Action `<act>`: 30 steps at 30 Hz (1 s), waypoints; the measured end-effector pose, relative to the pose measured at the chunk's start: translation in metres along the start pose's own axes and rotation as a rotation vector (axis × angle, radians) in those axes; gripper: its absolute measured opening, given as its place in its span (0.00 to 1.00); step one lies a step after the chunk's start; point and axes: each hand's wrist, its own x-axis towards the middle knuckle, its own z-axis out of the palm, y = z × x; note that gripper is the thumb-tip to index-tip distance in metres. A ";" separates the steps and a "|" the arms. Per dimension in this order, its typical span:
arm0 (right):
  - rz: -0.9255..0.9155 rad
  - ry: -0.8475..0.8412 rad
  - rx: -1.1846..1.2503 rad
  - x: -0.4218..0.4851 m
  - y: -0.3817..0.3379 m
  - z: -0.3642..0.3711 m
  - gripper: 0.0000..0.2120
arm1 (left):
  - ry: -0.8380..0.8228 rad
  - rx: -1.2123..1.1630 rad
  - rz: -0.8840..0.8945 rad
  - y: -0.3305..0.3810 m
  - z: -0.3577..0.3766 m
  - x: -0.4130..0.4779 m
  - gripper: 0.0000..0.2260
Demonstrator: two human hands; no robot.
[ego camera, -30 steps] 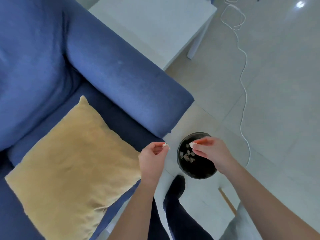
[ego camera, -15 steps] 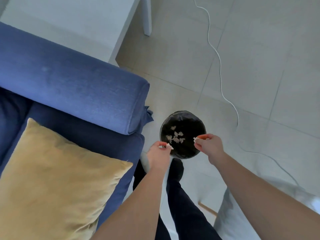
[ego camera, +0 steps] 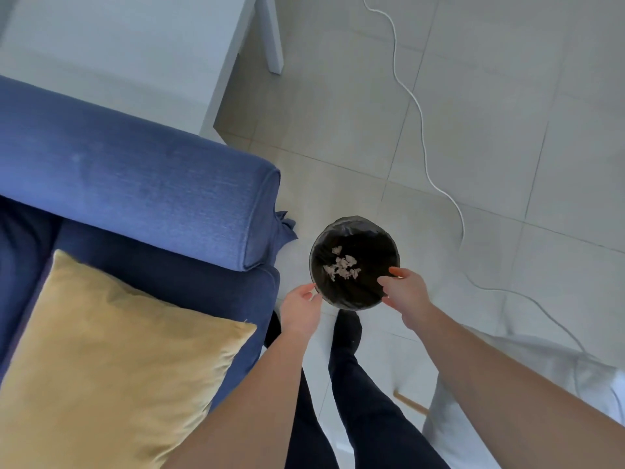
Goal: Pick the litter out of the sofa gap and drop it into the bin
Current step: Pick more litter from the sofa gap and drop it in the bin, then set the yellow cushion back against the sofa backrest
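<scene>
Sofa in blue across the left, armrest running left to right, yellow cushion on the seat near and left; gap between seat and armrest lying along the foot of the armrest, long axis left to right, no litter visible in it from here. White desk far and left beyond the armrest; white cable snaking over the tiled floor on the right. Bin on the floor just right of the armrest's end, round, black-lined, mouth up; pale litter scraps lying at the bottom, clustered a little left of centre. Right hand over the near right rim, fingers loosely spread and pointing in over the mouth, nothing seen in them. Left hand just outside the near left rim, fingers relaxed and slightly apart, nothing seen pinched, though the palm side cannot be told.

Probably at the drop's end, with both hands emptied over the bin; for any further piece, gap lying left and a little far of both hands; left hand nearer, so likely the one to go back, reaching leftward along the crease rather than across it. Whether more litter remains cannot be told.
</scene>
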 end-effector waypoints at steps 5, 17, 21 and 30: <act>-0.059 -0.069 -0.061 -0.034 -0.018 0.001 0.24 | 0.050 -0.021 0.013 0.004 -0.026 -0.022 0.18; -0.282 -0.355 -0.281 -0.139 -0.073 0.065 0.20 | 0.279 -0.471 0.041 0.003 -0.126 -0.103 0.23; -0.349 -0.426 -0.414 -0.178 -0.083 0.104 0.21 | 0.359 -0.596 0.006 -0.017 -0.171 -0.123 0.23; -0.469 -0.513 -0.706 -0.263 -0.077 0.214 0.22 | 0.567 -0.647 -0.100 -0.109 -0.257 -0.160 0.22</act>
